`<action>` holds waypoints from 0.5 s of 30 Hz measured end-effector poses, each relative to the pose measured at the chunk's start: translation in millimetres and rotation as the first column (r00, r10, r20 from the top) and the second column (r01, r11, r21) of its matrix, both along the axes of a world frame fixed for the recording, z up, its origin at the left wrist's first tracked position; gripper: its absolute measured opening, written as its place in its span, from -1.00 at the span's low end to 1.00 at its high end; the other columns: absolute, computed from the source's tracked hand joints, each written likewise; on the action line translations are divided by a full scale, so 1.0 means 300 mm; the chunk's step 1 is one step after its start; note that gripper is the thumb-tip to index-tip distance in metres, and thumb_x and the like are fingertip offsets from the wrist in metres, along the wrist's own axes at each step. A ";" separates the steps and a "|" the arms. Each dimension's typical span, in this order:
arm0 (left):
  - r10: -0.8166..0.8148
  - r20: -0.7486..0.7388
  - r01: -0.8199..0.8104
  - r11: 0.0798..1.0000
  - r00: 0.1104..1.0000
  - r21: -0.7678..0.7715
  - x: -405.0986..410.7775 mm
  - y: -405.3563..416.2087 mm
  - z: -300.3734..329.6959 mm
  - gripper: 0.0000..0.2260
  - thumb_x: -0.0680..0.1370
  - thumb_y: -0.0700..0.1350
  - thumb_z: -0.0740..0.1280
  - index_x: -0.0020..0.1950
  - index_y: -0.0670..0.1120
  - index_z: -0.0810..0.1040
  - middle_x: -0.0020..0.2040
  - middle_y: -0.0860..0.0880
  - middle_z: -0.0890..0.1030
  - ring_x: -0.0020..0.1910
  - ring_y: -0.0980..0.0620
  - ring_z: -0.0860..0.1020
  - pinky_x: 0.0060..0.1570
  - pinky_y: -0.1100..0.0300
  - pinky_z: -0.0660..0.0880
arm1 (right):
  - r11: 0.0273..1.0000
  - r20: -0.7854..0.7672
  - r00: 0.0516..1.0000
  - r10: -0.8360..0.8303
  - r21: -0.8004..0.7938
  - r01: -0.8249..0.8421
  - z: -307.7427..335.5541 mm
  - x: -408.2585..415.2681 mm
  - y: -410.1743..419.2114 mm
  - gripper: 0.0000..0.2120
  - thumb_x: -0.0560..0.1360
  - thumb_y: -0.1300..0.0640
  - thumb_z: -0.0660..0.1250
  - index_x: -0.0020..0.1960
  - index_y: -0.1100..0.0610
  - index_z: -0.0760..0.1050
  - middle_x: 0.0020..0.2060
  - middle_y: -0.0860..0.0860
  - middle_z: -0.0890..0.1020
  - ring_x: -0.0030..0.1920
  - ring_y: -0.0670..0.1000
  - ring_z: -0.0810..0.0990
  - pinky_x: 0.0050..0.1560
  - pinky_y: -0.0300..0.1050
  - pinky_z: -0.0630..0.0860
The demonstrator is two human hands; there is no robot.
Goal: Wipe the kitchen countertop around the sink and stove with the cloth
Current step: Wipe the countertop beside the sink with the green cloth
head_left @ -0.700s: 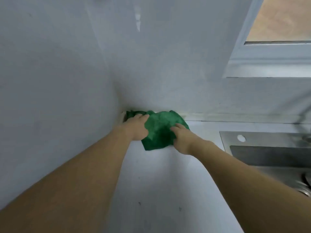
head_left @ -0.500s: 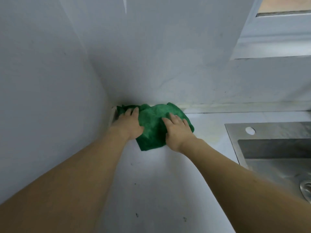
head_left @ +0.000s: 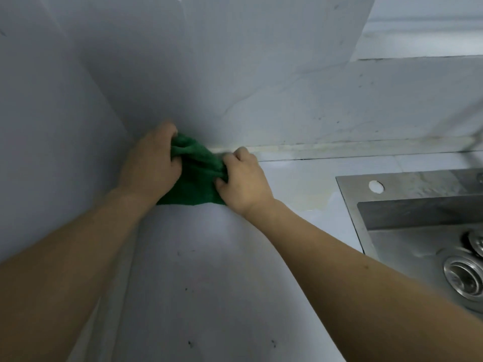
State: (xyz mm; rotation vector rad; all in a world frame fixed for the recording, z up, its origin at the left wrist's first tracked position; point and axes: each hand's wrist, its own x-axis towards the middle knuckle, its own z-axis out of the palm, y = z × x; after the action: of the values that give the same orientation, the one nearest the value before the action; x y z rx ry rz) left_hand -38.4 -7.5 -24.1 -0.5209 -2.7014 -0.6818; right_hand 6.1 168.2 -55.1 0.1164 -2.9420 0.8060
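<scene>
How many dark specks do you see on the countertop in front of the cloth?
About 5: two near the front edge and, one mid-counter, two faint ones farther back and. The arms may hide others on the countertop below the green cloth.

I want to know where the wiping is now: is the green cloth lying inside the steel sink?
No, the green cloth is in the wall corner on the countertop, left of the sink, bunched between both hands.
</scene>
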 end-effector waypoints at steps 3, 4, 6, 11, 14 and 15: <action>-0.082 -0.072 0.071 0.987 0.994 -0.147 -0.014 -0.035 -0.003 -0.75 0.42 -0.39 0.30 0.08 -0.23 0.43 -0.03 -0.27 0.47 -0.13 -0.23 0.44 -0.21 -0.15 0.45 | 0.999 -0.087 0.996 0.000 -0.042 -0.004 0.002 -0.029 0.002 -0.78 0.42 0.22 0.31 0.05 0.25 0.45 0.08 0.16 0.44 0.03 0.19 0.45 0.01 0.10 0.48; -0.095 -0.067 0.078 0.972 0.993 -0.220 -0.016 -0.051 -0.024 -0.70 0.41 -0.39 0.32 0.12 -0.25 0.44 0.03 -0.29 0.47 -0.10 -0.26 0.46 -0.21 -0.17 0.47 | 0.999 -0.077 0.997 0.015 -0.036 -0.018 -0.007 -0.042 0.001 -0.78 0.43 0.26 0.27 0.07 0.24 0.44 0.08 0.17 0.47 0.01 0.20 0.46 0.00 0.11 0.48; -0.094 0.037 0.101 0.924 0.995 -0.368 -0.025 -0.079 -0.099 -0.63 0.43 -0.30 0.33 0.23 -0.28 0.43 0.21 -0.32 0.44 0.03 -0.33 0.46 -0.09 -0.23 0.49 | 0.994 -0.028 0.995 0.099 0.039 -0.098 -0.038 -0.065 0.001 -0.67 0.43 0.28 0.21 0.19 0.20 0.47 0.09 0.15 0.55 0.02 0.21 0.51 0.02 0.08 0.50; -0.031 0.559 0.058 0.998 0.828 -0.030 -0.029 -0.071 -0.198 -0.53 0.52 0.15 0.09 0.12 -0.15 0.59 0.22 -0.03 0.53 0.20 -0.06 0.48 0.22 0.03 0.41 | 0.942 0.331 0.918 0.218 0.173 -0.287 -0.111 -0.114 -0.022 -0.78 0.51 0.14 0.18 0.02 0.24 0.53 0.10 0.13 0.54 0.09 0.16 0.52 0.07 -0.15 0.43; -0.009 0.421 0.017 1.000 0.907 -0.016 -0.052 -0.075 -0.199 -0.74 0.62 0.00 0.19 0.14 -0.16 0.50 0.03 -0.05 0.55 -0.07 -0.06 0.51 -0.05 0.04 0.47 | 0.959 0.326 0.930 0.168 0.165 -0.231 -0.115 -0.152 -0.037 -0.74 0.58 0.05 0.12 -0.16 0.19 0.44 0.05 0.15 0.56 -0.06 0.11 0.51 -0.06 -0.14 0.37; -0.023 0.372 0.060 0.994 0.928 -0.088 -0.066 -0.079 -0.204 -0.75 0.61 -0.06 0.24 0.25 -0.13 0.43 0.08 -0.07 0.53 -0.02 -0.06 0.49 -0.03 0.06 0.46 | 0.958 0.302 0.937 0.172 0.170 -0.231 -0.113 -0.163 -0.041 -0.76 0.59 0.05 0.14 -0.15 0.18 0.42 0.06 0.15 0.55 -0.06 0.10 0.51 -0.05 -0.14 0.37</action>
State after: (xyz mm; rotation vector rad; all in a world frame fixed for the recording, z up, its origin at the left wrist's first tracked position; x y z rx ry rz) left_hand -58.2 -31.1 -85.4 -0.5181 -3.0990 -0.7237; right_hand -42.7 156.1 -89.0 0.3528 -3.3251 0.5820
